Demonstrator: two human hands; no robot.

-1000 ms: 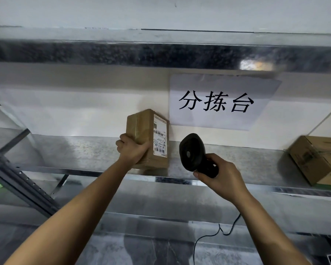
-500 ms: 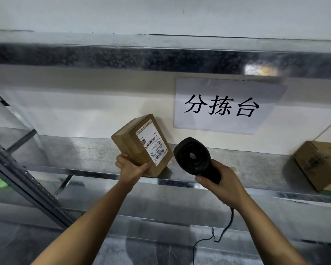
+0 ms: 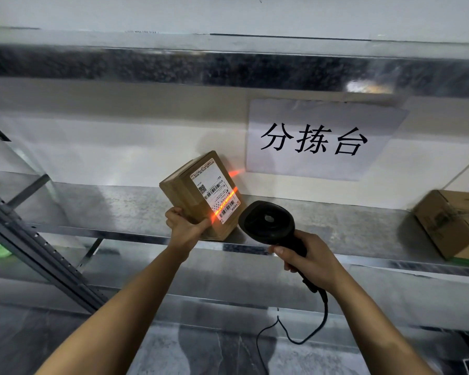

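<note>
Head view: the left hand (image 3: 186, 228) grips the box (image 3: 198, 196) at its lower left corner, fingers curled round it — tilted, label (image 3: 217, 193) facing the scanner (image 3: 267, 221), just above the shelf (image 3: 119, 212). The right hand (image 3: 309, 259) wraps the scanner's handle — an orange beam crosses the label.

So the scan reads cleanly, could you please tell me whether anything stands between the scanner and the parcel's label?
Nothing visible does. The scanner in the right hand faces the label on the parcel across an open gap, and the orange beam crosses its barcodes. The left hand grips the lower corner, thumb beside the label.
</note>
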